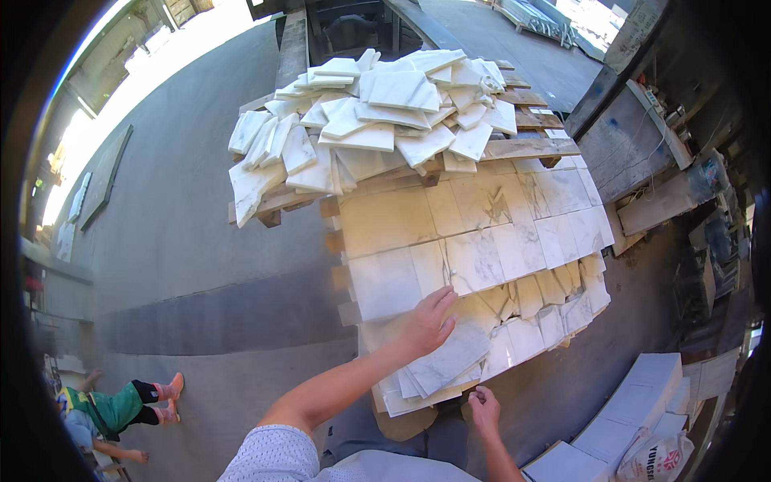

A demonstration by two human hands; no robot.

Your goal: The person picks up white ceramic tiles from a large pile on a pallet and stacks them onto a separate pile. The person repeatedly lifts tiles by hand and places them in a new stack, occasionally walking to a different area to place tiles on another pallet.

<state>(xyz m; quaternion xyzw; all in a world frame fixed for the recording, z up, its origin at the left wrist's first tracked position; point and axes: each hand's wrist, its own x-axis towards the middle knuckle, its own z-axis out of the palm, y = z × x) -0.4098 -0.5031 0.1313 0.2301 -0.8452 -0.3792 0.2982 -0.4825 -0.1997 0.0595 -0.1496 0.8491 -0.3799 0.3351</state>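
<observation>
My left hand (pixel 432 323) reaches over the front edge of a row of white, grey-veined stone tiles (pixel 474 262), fingers stretched out and holding nothing I can see. Below it, several flat marble slabs (pixel 450 351) lie overlapped on a lower layer. Next to these, smaller broken marble pieces (pixel 526 339) line the layer's right side. My right hand (pixel 485 411) is low, just off the near edge of that layer. Its fingers are curled, and whatever they may hold is hidden.
Beyond the tile rows, a heap of broken marble pieces (pixel 393 90) lies on a wooden pallet (pixel 530 149). White boxes (pixel 626 394) and a plastic bag (pixel 657 458) stand at lower right. At lower left is another person (pixel 112 414) in green with pink boots. A board (pixel 106 178) lies farther left.
</observation>
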